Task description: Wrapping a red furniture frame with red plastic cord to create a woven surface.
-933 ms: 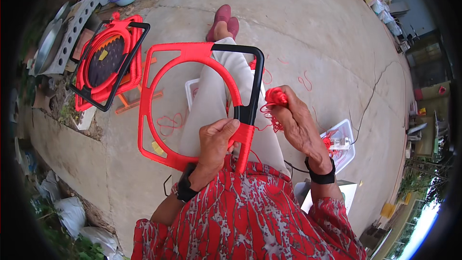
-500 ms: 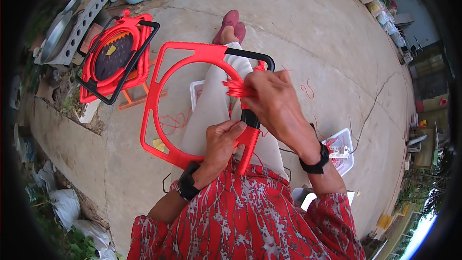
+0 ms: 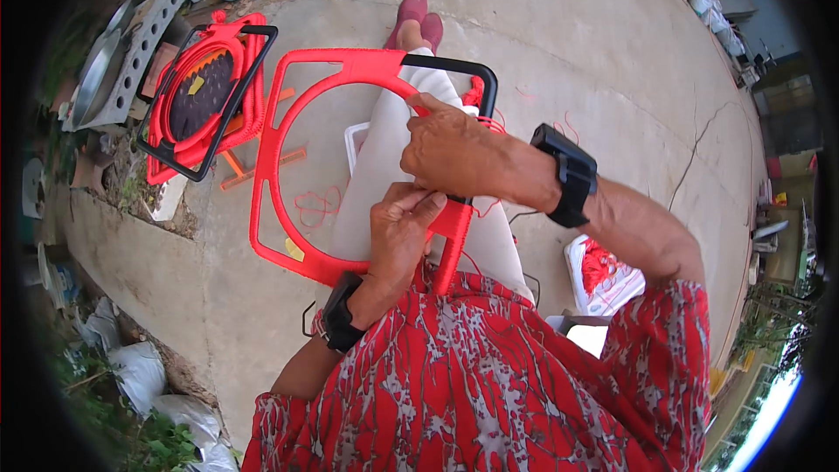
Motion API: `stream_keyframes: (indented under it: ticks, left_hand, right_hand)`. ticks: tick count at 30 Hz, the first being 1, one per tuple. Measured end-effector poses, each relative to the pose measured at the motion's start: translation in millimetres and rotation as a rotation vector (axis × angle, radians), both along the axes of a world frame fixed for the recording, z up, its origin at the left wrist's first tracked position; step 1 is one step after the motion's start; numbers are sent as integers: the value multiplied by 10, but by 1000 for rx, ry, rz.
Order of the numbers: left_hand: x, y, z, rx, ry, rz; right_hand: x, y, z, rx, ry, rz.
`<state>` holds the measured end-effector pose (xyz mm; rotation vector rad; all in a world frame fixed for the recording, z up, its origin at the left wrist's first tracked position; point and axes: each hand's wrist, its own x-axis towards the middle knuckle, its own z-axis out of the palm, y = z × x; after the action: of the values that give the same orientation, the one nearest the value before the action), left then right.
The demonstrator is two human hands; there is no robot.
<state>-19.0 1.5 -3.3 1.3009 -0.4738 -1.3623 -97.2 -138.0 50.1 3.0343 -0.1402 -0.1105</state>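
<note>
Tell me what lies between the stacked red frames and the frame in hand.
In the head view, part of an orange stand and some concrete floor.

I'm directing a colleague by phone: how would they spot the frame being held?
Start at the pale trousers. Over them, the left hand holds a squarish red-and-black frame. Trousers and floor show through its round opening, whereas the similar stack on the left is dark inside.

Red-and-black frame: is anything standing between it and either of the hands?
Nothing visible: the left hand grips the frame at its lower right. The right hand overlaps its right side in this view, hiding what is beneath.
</note>
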Motion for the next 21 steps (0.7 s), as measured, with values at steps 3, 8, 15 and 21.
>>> stream_keyframes:
  ticks: [3,8,15,21]
  left_hand:
    - [3,-15,5,-15,-26,4]
    - [-15,-31,-48,5,-51,-6]
    - [-13,-43,57,126,22,-33]
    - [0,-82,38,141,21,-24]
  right_hand:
    - [-16,-61,-2,60,8,37]
    - [-84,-117,-104,301,-14,73]
    - [-350,-83,241,404,-622,-5]
    - [-1196,452,55,1213,-481,-533]
